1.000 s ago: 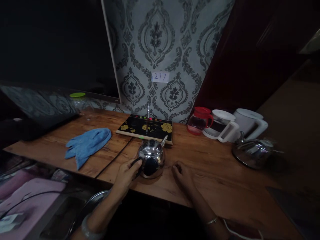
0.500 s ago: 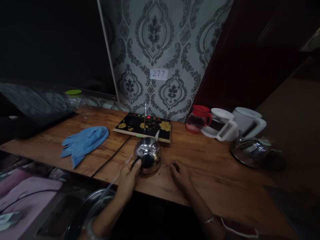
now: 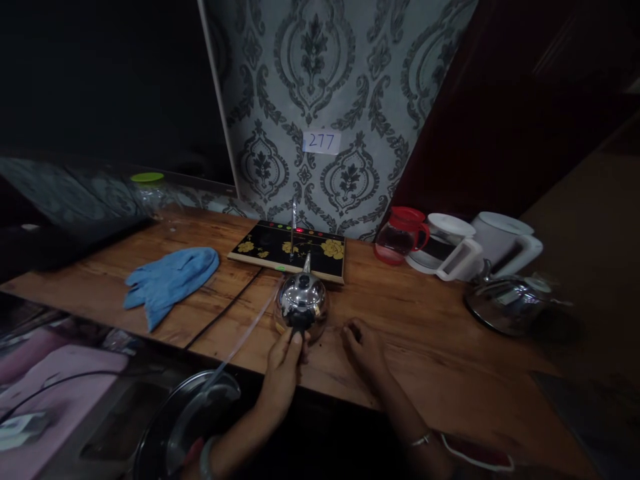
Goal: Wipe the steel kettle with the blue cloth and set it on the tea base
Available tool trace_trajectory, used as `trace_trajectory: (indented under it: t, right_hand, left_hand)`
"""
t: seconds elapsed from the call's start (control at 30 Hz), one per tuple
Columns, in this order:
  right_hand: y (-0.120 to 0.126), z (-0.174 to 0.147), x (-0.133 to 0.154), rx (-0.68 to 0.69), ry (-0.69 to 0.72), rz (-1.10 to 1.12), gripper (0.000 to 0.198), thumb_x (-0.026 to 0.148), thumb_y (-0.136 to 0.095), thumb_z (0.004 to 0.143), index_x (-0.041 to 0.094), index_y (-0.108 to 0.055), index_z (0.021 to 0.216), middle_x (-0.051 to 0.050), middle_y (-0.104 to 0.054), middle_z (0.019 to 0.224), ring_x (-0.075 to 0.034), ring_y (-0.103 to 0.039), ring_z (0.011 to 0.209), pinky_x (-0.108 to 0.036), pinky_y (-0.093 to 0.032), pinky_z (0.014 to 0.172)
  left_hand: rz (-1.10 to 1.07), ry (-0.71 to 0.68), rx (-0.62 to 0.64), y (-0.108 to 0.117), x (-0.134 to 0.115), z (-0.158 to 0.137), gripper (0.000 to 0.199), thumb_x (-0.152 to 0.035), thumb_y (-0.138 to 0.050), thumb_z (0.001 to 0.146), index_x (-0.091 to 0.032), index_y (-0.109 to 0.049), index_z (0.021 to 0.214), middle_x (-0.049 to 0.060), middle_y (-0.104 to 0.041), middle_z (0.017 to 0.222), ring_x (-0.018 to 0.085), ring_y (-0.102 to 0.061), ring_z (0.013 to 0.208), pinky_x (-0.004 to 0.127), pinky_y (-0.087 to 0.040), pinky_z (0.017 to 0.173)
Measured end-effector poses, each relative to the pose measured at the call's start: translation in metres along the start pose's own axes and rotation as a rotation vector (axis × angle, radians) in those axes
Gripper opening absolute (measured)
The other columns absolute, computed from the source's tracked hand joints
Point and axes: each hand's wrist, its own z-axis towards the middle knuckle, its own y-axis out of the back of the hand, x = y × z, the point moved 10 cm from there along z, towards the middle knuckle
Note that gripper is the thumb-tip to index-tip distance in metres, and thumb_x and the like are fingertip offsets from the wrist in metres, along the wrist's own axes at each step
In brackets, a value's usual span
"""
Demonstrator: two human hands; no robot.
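A shiny metal kettle (image 3: 302, 293) with a thin spout and a black handle is near the front of the wooden table. My left hand (image 3: 286, 363) is closed round the black handle, thumb on top. The spout points away from me, toward the black panel with gold flowers (image 3: 315, 247). My right hand (image 3: 364, 347) rests on the wood to the right of the kettle, fingers curled; whether anything is in them I cannot make out. From the panel rises a slim metal tap (image 3: 293, 223), and a red light glows near its back edge.
To the left lies a blue cloth (image 3: 170, 280). A red-lidded jug (image 3: 400, 235), a white-handled glass pot (image 3: 445, 245), a white pitcher (image 3: 505, 243) and another metal kettle (image 3: 510, 303) stand at right. A clear tube (image 3: 245, 337) runs down to a bucket (image 3: 185, 413).
My left hand has swung the kettle's handle to the right and toward me, so the spout now points more straight ahead. The right hand has stayed nearly still.
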Motion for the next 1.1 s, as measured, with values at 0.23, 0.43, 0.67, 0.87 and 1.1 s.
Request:
trace_trajectory:
  t: [0.23,0.43,0.67,0.87,1.1]
  right_hand:
    - [0.006,-0.001,0.001,-0.053,-0.021,0.082,0.023,0.034,-0.048,0.087,0.02,-0.061,0.074,-0.003,-0.063,0.071,-0.019,-0.058,0.069,-0.028,-0.042,0.065]
    - [-0.007,-0.011,0.005,-0.097,-0.115,0.435,0.043,0.036,-0.062,0.084,0.02,-0.059,0.124,-0.013,-0.066,0.123,-0.027,-0.064,0.108,-0.041,-0.051,0.093]
    - [-0.038,-0.016,0.051,0.09,0.007,0.749,0.061,0.048,-0.058,0.091,0.032,-0.041,0.147,-0.007,-0.053,0.147,-0.026,-0.052,0.132,-0.051,-0.04,0.112]
    - [-0.038,-0.005,0.055,0.072,-0.038,0.766,0.069,0.053,-0.063,0.087,0.029,-0.042,0.149,-0.006,-0.048,0.152,-0.028,-0.044,0.139,-0.051,-0.029,0.119]
    - [-0.045,0.023,0.053,0.081,-0.163,0.9,0.068,0.059,-0.067,0.082,0.029,-0.054,0.141,-0.003,-0.05,0.15,-0.027,-0.042,0.142,-0.047,-0.027,0.12]
  left_hand:
    - [0.168,-0.207,-0.001,0.027,-0.029,0.006,0.036,-0.054,-0.063,0.081,-0.018,-0.07,0.08,0.006,-0.07,0.082,0.021,-0.063,0.082,0.029,-0.05,0.075]
    - [0.179,-0.361,-0.14,0.057,-0.041,0.04,0.047,-0.052,-0.066,0.08,-0.02,-0.064,0.114,0.009,-0.068,0.115,0.025,-0.064,0.107,0.038,-0.05,0.096]
    - [0.085,-0.262,0.032,0.028,-0.024,0.074,0.062,-0.055,-0.054,0.09,-0.025,-0.047,0.144,0.007,-0.044,0.154,0.026,-0.036,0.145,0.044,-0.024,0.122]
    - [0.153,-0.301,0.032,0.02,-0.024,0.055,0.066,-0.056,-0.047,0.094,-0.026,-0.036,0.151,0.005,-0.036,0.159,0.024,-0.026,0.149,0.042,-0.017,0.125]
    - [0.3,-0.351,-0.122,0.032,0.003,0.027,0.073,-0.051,-0.054,0.092,-0.028,-0.025,0.154,0.008,-0.03,0.16,0.026,-0.026,0.149,0.048,-0.017,0.123]
